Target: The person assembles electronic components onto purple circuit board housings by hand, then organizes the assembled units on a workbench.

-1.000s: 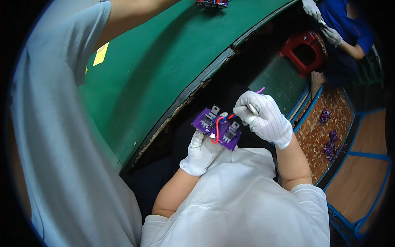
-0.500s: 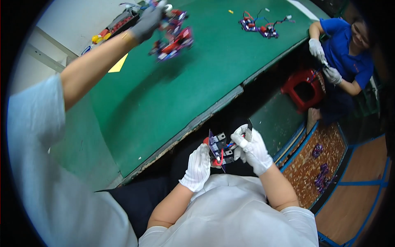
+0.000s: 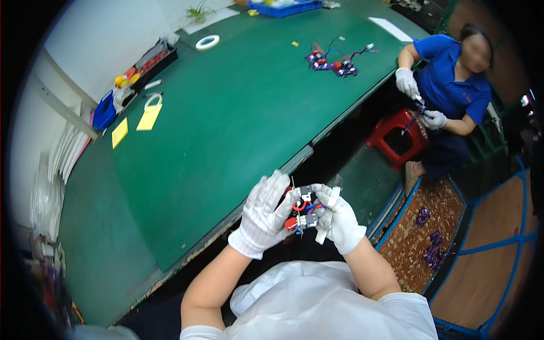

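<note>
Wearing a white glove, my left hand [image 3: 262, 217] grips a circuit board [image 3: 306, 220] by its left side, above my lap just off the table's front edge. The board carries black square parts, red round parts and short red and blue wires; its left side is partly hidden behind my fingers. My right hand [image 3: 341, 223], also gloved, is closed at the board's right side, with fingertips by the wires. Out of that grip stands a slim white tool with a flat grey tip [image 3: 338, 181]; its exact kind I cannot make out.
A green table [image 3: 215, 136] bears wired boards [image 3: 333, 63], a tape roll [image 3: 207, 42] and yellow paper [image 3: 149, 117]. To the right, a gloved co-worker [image 3: 453, 79] handles a small part by a red stool [image 3: 399, 136]. More boards [image 3: 435, 249] lie on a speckled brown panel.
Another person's grey-gloved arm, carrying boards over the table at the left, has gone from view. My left hand has shifted up with fingers more spread, and the board is turned. The view has shifted.
</note>
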`<state>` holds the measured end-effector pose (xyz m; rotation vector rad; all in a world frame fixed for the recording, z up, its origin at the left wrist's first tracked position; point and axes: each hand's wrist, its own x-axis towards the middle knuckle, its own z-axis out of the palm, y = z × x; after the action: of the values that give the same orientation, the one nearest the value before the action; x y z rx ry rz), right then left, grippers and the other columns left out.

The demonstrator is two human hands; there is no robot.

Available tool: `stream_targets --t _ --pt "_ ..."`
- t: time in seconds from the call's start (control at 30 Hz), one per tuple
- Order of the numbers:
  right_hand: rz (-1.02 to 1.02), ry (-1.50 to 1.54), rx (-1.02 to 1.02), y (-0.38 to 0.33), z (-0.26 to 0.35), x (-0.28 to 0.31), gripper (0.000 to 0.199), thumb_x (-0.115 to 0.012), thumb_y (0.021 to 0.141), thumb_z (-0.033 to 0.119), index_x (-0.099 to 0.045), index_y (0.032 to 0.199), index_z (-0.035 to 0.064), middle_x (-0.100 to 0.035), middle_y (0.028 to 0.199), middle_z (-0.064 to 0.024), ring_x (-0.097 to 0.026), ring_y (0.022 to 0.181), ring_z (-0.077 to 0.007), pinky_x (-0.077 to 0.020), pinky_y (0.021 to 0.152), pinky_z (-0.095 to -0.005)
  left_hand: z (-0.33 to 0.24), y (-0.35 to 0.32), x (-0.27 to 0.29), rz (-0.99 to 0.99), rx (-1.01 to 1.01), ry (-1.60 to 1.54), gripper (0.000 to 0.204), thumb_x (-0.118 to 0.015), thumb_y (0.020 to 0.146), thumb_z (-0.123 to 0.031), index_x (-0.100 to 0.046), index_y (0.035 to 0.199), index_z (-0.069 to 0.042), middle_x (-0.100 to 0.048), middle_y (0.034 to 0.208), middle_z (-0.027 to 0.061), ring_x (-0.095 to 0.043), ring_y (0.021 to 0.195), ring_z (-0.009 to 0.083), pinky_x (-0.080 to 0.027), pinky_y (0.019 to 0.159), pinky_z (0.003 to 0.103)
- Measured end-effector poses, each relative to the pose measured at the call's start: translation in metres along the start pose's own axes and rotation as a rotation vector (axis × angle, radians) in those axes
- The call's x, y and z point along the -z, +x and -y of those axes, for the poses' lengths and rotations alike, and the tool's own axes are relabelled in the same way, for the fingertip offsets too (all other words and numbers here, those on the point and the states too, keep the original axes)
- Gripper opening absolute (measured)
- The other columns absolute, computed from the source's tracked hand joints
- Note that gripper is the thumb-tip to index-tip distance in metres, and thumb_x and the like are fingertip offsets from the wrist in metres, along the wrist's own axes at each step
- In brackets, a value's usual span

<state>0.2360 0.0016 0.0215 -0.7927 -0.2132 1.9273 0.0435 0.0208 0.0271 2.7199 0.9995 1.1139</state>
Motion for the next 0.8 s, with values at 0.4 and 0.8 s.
stream_targets --t 0.4,0.8 --pt "-0.179 -0.326 0.281 -0.021 0.02 0.005 0.019 -0.055 0.087 0.012 -0.053 0.105 0.0043 -0.05 0.069 -0.0015 -0.046 0.048 -0.0056 -0.0338 0.036 -0.0172 -0.034 0.059 0.095 0.097 0.039 -0.215 0.033 -0.065 0.075 -0.018 -0.06 0.099 0.003 -0.063 0.08 0.0162 -0.061 0.071 0.0324 -0.05 0.072 0.039" --pt "-0.037 -0.091 0.437 -0.037 0.037 -0.041 0.012 -0.053 0.09 0.011 -0.055 0.1 0.0042 -0.049 0.066 -0.0007 -0.047 0.045 -0.0057 -0.033 0.034 -0.0175 -0.009 0.003 0.007 -0.347 -0.06 0.095 0.086 -0.067 0.069 -0.007 -0.019 0.14 -0.004 -0.033 0.136 0.0258 -0.043 0.12 0.0398 -0.036 0.097 0.052"
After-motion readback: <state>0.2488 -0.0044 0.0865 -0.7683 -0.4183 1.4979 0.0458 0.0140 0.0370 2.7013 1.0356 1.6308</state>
